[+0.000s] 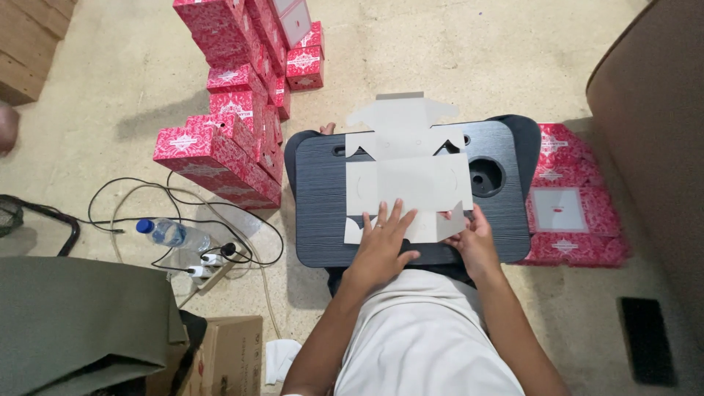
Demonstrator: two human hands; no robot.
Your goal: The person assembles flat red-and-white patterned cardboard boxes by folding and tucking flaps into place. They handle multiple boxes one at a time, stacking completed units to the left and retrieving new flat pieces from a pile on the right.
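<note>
A flat, unfolded white carton blank (408,170) is seen spread on a dark ribbed lap tray (323,220), pressed by the spread-fingered left hand (383,246) and pinched at its near flap by the right hand (473,240), with red patterned boxes (227,125) stacked on the beige floor (455,51).

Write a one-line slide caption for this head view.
Both hands press a flat white carton blank on a black lap tray.

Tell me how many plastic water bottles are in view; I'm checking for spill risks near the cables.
1. A clear water bottle with a blue cap lies on the floor, left of the dark lap tray, beside the black cables and the power strip. Others may be hidden.
</note>
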